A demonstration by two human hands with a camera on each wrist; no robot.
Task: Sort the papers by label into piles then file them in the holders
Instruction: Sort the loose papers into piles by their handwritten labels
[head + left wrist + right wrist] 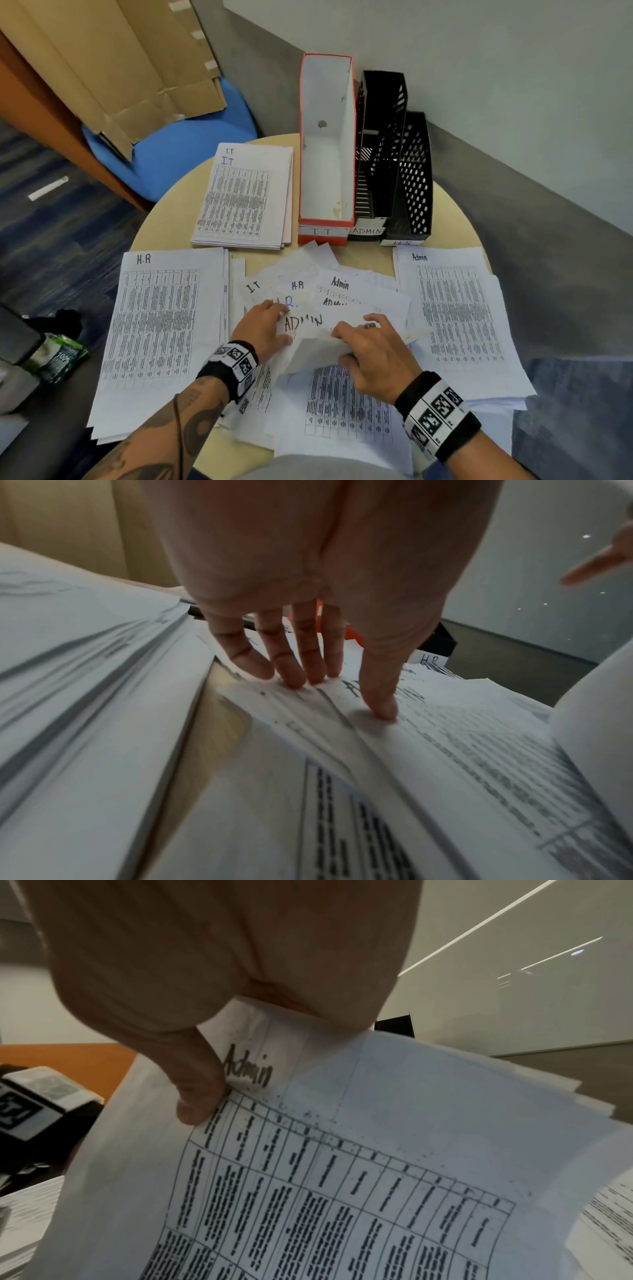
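Observation:
Three sorted piles lie on the round table [452, 209]: IT pile [239, 198] at the back, HR pile [157, 325] on the left, Admin pile [455, 315] on the right. Between them unsorted sheets [329, 284] fan out, with IT, H.R and Admin labels showing. My left hand [267, 325] [308, 669] presses straight fingers on this fan, the thumb by an ADMIN label. My right hand [370, 346] pinches an Admin sheet [342, 1150] [318, 349] under its thumb [202, 1085] and bends it up. At the back stand a red IT holder [325, 147] and black ADMIN [376, 154] and H.R [412, 178] holders.
A blue chair [178, 154] carrying flattened cardboard [113, 68] stands beyond the table's left rim. A green packet [58, 356] lies on a surface at the far left. A grey wall runs close behind the holders.

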